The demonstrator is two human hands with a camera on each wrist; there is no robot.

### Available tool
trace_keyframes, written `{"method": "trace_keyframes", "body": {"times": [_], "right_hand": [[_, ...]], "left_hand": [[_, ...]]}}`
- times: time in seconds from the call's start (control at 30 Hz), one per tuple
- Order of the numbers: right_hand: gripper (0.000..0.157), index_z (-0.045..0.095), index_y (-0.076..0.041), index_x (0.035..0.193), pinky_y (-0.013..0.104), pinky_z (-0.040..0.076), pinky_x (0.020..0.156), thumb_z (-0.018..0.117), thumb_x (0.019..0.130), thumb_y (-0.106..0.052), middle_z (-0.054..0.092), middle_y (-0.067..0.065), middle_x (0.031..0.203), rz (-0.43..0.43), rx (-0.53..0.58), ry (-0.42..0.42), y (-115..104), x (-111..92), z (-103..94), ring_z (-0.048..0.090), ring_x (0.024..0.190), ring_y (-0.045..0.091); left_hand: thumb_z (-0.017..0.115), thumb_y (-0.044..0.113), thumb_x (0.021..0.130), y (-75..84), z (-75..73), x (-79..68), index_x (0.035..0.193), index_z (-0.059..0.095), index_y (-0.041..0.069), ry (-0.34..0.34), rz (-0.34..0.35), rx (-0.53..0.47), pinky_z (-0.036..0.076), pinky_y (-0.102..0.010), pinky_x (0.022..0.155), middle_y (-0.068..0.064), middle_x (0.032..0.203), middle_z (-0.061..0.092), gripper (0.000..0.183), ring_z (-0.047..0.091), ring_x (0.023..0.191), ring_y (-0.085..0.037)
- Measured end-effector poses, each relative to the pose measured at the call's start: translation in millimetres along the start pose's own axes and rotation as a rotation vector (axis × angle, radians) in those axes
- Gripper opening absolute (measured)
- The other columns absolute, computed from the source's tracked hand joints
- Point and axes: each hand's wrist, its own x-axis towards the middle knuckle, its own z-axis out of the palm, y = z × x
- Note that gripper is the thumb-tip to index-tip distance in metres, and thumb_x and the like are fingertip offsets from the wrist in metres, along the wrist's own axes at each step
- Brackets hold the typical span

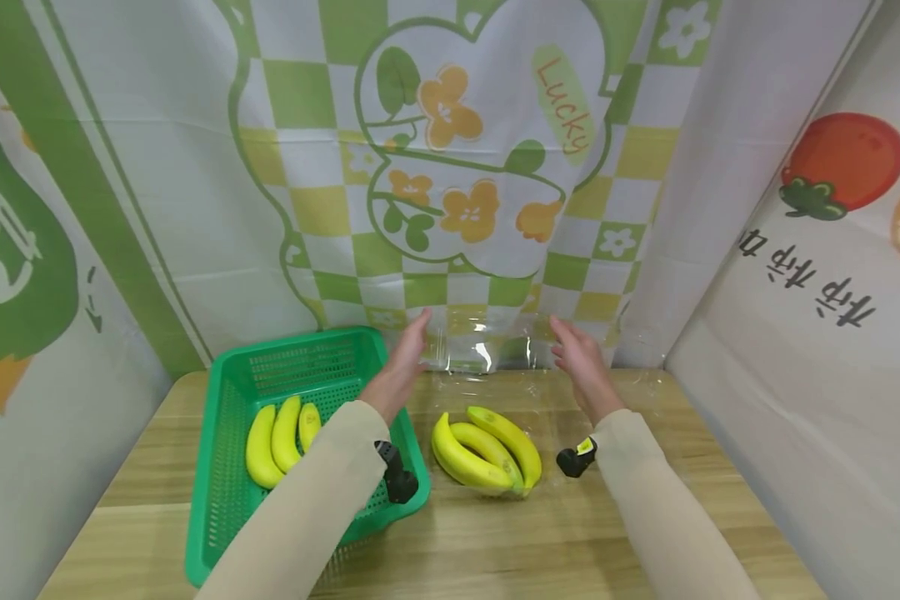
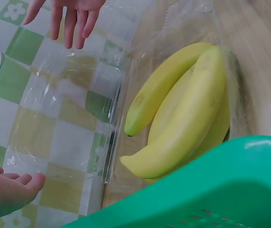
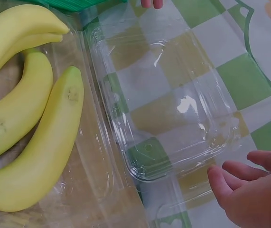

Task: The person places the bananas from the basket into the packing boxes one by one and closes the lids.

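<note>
A clear plastic box [image 3: 97, 166] holds a bunch of bananas [image 1: 468, 462]. Its transparent hinged lid [image 3: 168, 95] stands raised at the back, against the patterned cloth. My left hand [image 1: 403, 364] is at the lid's left side, fingers extended and thumb up. On the lid's other side is my right hand [image 1: 583, 364], its palm facing inward and its fingers loosely bent. In the right wrist view a small gap shows between the right fingertips [image 3: 215, 178] and the lid. Whether the left fingers touch the lid I cannot tell. Neither hand grips anything.
A green perforated basket [image 1: 221, 433] stands left of the box, under my left forearm, with several bananas [image 1: 266, 450] inside. Behind the wooden table [image 1: 570, 542] hangs a checked cloth [image 1: 322, 208]. Printed cloth walls [image 1: 795, 358] close off both sides.
</note>
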Motion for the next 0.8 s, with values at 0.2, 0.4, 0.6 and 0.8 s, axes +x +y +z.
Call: {"method": "trace_keyframes", "body": {"times": [0.2,0.4,0.6,0.8], "right_hand": [[0.074,0.027,-0.006,0.168,0.049,0.034,0.131,0.049,0.111,-0.047,0.030,0.023,0.173,0.044,0.010,0.004,-1,9,4.8,0.038,0.156,0.042],[0.075,0.025,-0.007,0.169,0.051,0.032,0.132,0.049,0.111,-0.049,0.030,0.023,0.173,0.071,-0.019,-0.009,-2,15,6.9,0.036,0.157,0.044],[0.075,0.026,-0.009,0.169,0.052,0.032,0.132,0.048,0.111,-0.050,0.031,0.023,0.173,0.093,-0.038,-0.022,-4,15,9.0,0.036,0.157,0.046],[0.075,0.026,-0.010,0.169,0.051,0.033,0.131,0.048,0.110,-0.051,0.032,0.023,0.172,0.107,-0.062,-0.023,-6,16,7.7,0.037,0.156,0.044]], "left_hand": [[0.033,0.053,0.112,1.6,8.4,6.6,0.172,0.016,0.015,-0.011,-0.008,0.013,0.012,-0.062,0.135,-0.012,0.181,0.002,0.073,0.004,0.167,-0.039],[0.030,0.056,0.111,3.2,13.0,8.9,0.173,0.015,0.021,-0.048,-0.028,0.055,0.007,-0.064,0.135,-0.011,0.181,-0.001,0.072,0.000,0.168,-0.037],[0.030,0.060,0.110,3.6,11.6,9.5,0.172,0.018,0.024,-0.032,-0.036,0.073,0.001,-0.065,0.134,-0.012,0.181,-0.001,0.073,0.000,0.167,-0.040],[0.031,0.064,0.109,3.4,13.2,7.8,0.172,0.017,0.029,-0.024,-0.044,0.085,-0.005,-0.067,0.133,-0.010,0.181,-0.002,0.074,-0.002,0.167,-0.041]]}}
